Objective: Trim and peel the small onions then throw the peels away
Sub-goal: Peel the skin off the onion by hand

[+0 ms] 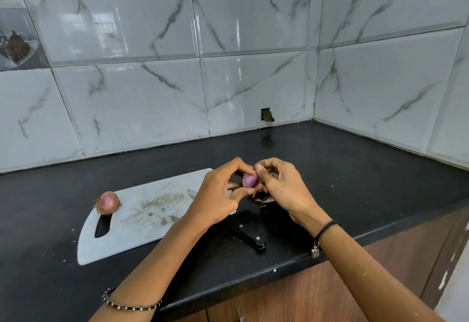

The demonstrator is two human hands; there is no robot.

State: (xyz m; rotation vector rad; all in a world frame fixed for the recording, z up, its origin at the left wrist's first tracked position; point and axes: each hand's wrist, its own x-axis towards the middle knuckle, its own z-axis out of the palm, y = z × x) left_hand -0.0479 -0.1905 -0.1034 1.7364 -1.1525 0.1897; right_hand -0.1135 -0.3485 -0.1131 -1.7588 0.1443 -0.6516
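At the centre of the frame my left hand [223, 194] and right hand [279, 189] hold one onion [250, 179] between them above the counter [355, 182]. Left of them lies the cutting board [142, 230], with a second onion [107, 202] at its left end. Below my hands lies the knife [250, 236]; peels [264, 199] lie just under them.

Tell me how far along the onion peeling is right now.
Partway. Both hands, left and right, are stripping skin from one small onion, already mostly bare purple. A second onion sits unpeeled on the cutting board. Loose peels lie on the counter, not yet thrown away.
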